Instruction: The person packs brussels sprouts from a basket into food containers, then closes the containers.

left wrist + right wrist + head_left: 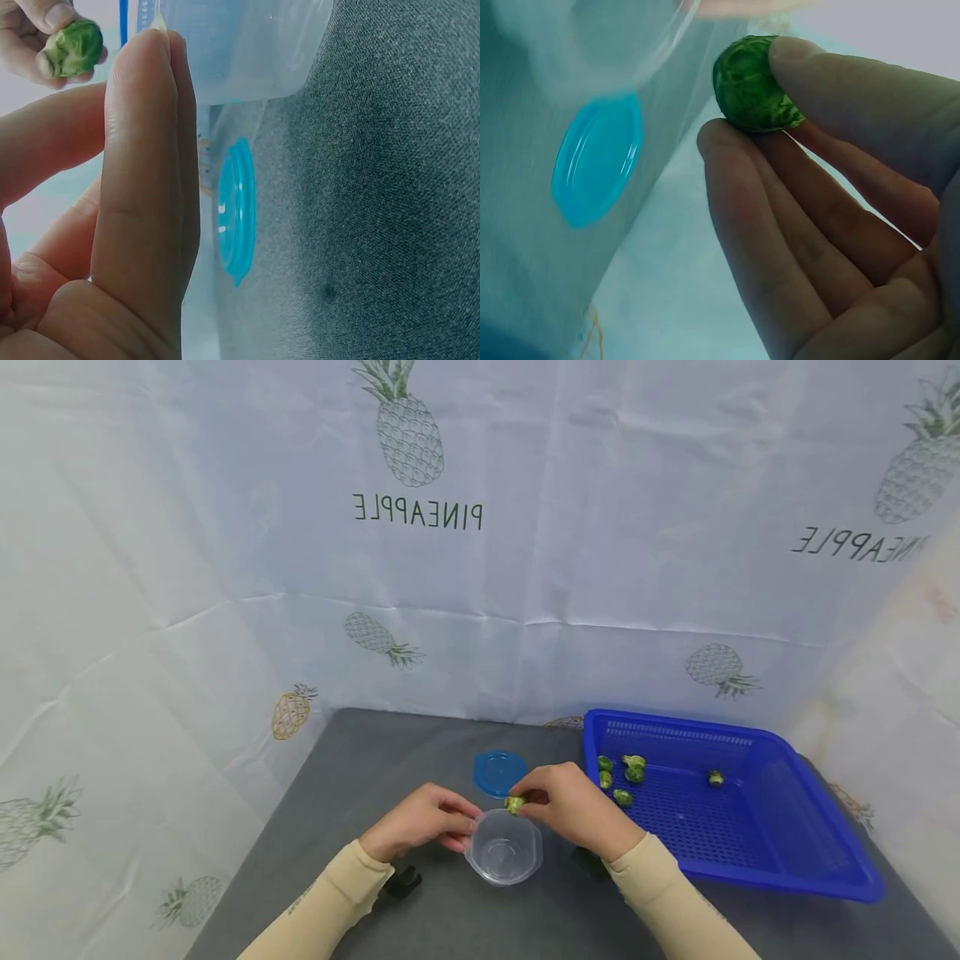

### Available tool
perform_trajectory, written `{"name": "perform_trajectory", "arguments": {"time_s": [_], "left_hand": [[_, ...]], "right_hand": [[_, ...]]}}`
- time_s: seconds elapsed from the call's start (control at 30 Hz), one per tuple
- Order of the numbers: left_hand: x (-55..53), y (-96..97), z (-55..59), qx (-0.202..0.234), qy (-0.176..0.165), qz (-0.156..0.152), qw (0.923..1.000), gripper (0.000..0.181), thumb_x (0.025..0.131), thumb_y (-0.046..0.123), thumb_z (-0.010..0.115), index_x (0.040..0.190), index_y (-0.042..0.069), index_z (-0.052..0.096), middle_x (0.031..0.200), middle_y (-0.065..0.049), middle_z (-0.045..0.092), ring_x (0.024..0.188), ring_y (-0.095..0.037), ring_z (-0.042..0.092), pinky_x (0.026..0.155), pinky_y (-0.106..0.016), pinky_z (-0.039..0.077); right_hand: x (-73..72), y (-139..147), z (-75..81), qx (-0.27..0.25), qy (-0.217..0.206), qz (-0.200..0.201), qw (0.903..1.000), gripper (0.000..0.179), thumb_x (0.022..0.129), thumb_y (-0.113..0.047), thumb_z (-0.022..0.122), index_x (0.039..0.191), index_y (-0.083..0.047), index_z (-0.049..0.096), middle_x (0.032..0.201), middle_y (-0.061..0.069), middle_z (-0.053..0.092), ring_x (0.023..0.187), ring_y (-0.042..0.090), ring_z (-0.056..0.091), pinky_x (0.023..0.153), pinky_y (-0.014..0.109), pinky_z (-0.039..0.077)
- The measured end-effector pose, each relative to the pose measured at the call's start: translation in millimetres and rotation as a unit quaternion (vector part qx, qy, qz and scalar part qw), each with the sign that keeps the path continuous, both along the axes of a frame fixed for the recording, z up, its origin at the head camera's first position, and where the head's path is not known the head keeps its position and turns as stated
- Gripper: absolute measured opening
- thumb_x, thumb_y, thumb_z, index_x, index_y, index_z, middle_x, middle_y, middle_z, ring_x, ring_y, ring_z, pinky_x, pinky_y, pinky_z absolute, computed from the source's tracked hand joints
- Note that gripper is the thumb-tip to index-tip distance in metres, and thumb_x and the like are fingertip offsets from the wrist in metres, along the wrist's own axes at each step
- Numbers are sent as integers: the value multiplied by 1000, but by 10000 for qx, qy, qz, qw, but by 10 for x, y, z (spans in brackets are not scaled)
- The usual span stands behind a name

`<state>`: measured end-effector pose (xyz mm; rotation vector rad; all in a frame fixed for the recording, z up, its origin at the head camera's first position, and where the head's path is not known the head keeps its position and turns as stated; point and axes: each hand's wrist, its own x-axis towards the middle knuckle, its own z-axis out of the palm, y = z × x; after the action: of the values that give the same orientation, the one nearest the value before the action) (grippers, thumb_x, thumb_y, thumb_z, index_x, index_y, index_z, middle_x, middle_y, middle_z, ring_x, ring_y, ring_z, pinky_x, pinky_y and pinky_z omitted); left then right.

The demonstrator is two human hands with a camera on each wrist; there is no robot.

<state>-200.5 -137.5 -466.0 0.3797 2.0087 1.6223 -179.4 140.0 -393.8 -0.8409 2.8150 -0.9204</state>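
My right hand (566, 802) pinches a green Brussels sprout (514, 805) between thumb and fingertips, over the far rim of a clear plastic container (504, 850). No sprout shows inside the container. On its left side my left hand (427, 818) grips the rim between thumb and fingers. From the left wrist, the fingers (142, 150) meet at the container's edge, and the sprout (75, 49) appears at upper left. The right wrist view shows the sprout (751, 84) held by the fingertips, with the container blurred at upper left.
A blue lid (499, 773) lies on the grey table (442, 918) just behind the container. To the right stands a blue plastic basket (787, 852) with several Brussels sprouts (633, 773), mostly at its left end. A pineapple-printed sheet (525, 568) hangs behind the table.
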Motion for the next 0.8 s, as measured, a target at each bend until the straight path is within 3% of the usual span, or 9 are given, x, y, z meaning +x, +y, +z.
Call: {"name": "perform_trajectory", "arguments": {"time_s": [0.3,0.8], "left_hand": [[-12,0,15,40,-104,-67,9999,31,99,16,80,124,0,79,102,-16,82,78,-15,80,78,-37,71],[-2,22,3,112,-144,-13,9998,29,99,14,79,123,-2,79,98,-14,83,75,-14,79,74,-34,70]], "right_hand": [[149,-264,-309,-200,-144,160,9996,19,94,-9,85,112,-13,85,104,-1,82,85,2,72,74,18,61],[252,-367,-514,-13,-154,352,9993,10,91,-9,88,99,-13,85,89,-7,79,73,-7,59,64,17,55]]}}
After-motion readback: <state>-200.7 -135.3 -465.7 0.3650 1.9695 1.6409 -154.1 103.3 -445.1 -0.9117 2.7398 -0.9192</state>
